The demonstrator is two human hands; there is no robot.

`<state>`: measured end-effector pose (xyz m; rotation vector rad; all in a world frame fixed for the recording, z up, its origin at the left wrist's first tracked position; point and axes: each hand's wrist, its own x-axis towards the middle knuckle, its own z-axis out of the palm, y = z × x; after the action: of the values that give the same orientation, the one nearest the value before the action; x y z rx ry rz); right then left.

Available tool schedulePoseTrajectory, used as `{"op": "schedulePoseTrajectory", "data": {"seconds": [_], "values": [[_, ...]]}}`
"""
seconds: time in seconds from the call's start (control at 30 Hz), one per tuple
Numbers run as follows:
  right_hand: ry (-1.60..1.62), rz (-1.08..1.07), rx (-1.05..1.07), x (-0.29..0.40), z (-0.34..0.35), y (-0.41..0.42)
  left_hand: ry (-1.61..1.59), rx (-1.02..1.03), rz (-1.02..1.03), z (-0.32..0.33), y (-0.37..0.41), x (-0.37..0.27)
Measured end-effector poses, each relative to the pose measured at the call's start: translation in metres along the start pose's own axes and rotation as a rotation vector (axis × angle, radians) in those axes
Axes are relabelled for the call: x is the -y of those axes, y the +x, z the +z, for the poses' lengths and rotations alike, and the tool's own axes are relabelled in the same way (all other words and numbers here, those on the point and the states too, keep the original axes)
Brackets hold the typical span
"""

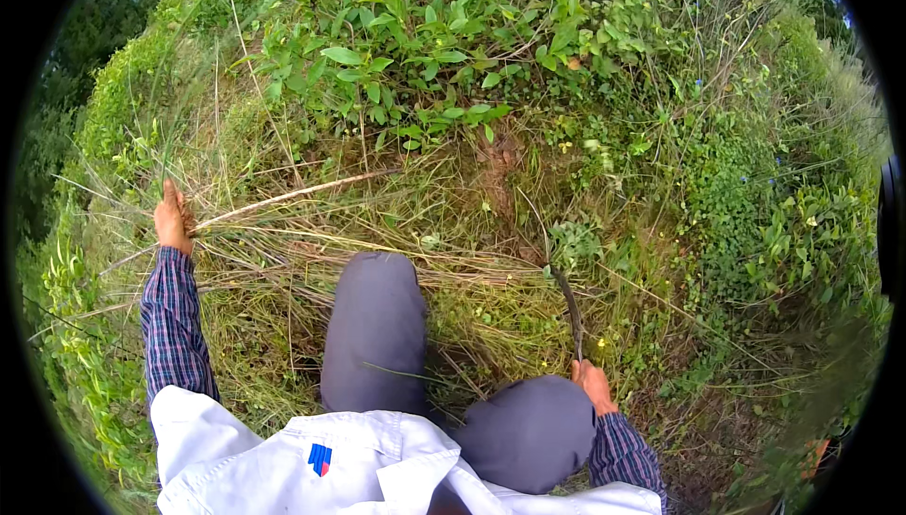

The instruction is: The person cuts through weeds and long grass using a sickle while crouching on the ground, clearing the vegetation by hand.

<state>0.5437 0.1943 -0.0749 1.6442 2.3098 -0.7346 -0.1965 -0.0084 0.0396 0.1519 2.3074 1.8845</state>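
Out to the left, my left hand (172, 221) is closed around a bunch of long grass stalks. Green blades rise from the top of that fist, and a thick dry stalk (297, 194) runs from beside it toward the middle. My right hand (593, 384), low and beside my right knee (531, 433), grips a dark, curved, sickle-like blade tool (569, 302). Its handle is hidden in the fist, and its far end lies among stems and leaves. Between the two hands, long straw-coloured grass (425, 260) lies flattened across the ground, ahead of my left knee (375, 331).
A leafy green bush (425, 62) stands on the slope ahead. Dense low plants (736, 246) and thin dry twigs (715, 55) cover the right side. A patch of bare reddish soil (499, 168) shows in the middle. Something orange (815, 457) is partly visible at lower right.
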Motion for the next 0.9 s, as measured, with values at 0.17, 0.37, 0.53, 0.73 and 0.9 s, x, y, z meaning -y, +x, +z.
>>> {"op": "schedulePoseTrajectory", "data": {"seconds": [0.17, 0.37, 0.53, 0.73, 0.9], "values": [[0.116, -0.014, -0.23, 0.035, -0.025, 0.033, 0.008, -0.4, -0.483, -0.163, 0.015, 0.163], [0.565, -0.271, -0.475, 0.156, -0.078, 0.127, 0.714, -0.546, -0.715, -0.242, -0.088, 0.276], [0.403, -0.548, -0.623, 0.249, -0.164, 0.148, 0.525, -0.358, -0.279, -0.209, -0.082, 0.214], [0.054, -0.483, -0.632, 0.217, -0.159, 0.167, 1.36, -0.558, 0.742, -0.169, -0.095, 0.103], [0.394, 0.018, -0.653, 0.097, -0.089, 0.037, 0.803, 0.005, 0.901, 0.009, -0.145, 0.022]]}}
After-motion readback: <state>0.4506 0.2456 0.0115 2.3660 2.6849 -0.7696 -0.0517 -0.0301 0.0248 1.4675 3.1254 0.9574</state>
